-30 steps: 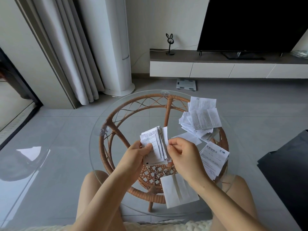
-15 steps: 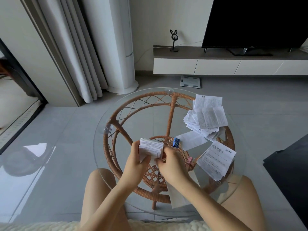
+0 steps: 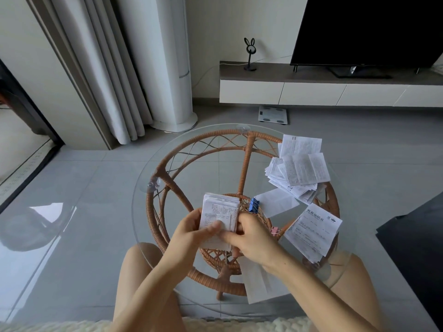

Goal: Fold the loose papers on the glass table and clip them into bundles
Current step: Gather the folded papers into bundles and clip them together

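Note:
A folded stack of printed papers (image 3: 219,212) stands above the middle of the round glass table (image 3: 167,279). My left hand (image 3: 191,232) grips its left edge with the thumb across the front. My right hand (image 3: 251,238) pinches its lower right side. A blue binder clip (image 3: 253,205) lies just right of the stack, and a pink binder clip (image 3: 275,231) peeks out beside my right hand. A heap of loose papers (image 3: 299,171) lies at the far right, one printed sheet (image 3: 314,230) to the right, a small sheet (image 3: 275,204) between them, and a blank folded sheet (image 3: 261,281) under my right wrist.
The glass top rests on a rattan frame (image 3: 167,180). My bare knees sit under the near rim. A white TV cabinet (image 3: 311,92) with a black screen stands behind, a scale (image 3: 273,114) on the floor, curtains and a white column at the back left, dark furniture (image 3: 417,248) at the right.
The stack was fanned out between my hands, then squared and tipped flat, edge towards me; now it is upright with its printed face towards me and both hands have closed in on its lower part.

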Demonstrator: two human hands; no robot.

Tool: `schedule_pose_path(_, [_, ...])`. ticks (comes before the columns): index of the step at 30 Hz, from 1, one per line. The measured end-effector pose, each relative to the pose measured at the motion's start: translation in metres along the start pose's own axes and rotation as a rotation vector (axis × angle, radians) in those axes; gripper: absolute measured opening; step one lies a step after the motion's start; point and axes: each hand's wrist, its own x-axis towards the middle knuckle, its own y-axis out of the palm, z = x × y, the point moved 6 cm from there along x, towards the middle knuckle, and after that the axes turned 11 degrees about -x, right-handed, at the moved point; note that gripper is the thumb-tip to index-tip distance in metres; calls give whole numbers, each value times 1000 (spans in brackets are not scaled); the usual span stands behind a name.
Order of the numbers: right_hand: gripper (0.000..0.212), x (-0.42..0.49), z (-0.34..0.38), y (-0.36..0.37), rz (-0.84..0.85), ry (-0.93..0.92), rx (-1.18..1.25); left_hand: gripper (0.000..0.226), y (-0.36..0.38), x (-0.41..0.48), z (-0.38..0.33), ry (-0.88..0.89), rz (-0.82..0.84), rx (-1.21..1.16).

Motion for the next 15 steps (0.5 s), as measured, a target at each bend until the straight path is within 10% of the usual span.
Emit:
schedule_pose_path(6, [39,4,9,-89,-389,-5,-760,45,-19,12,-10,21,-168,-149])
schedule_pose_path(15, [24,24,-19,-60,-108,-4,-1402,41,-26,21,-16,0,-288,-214])
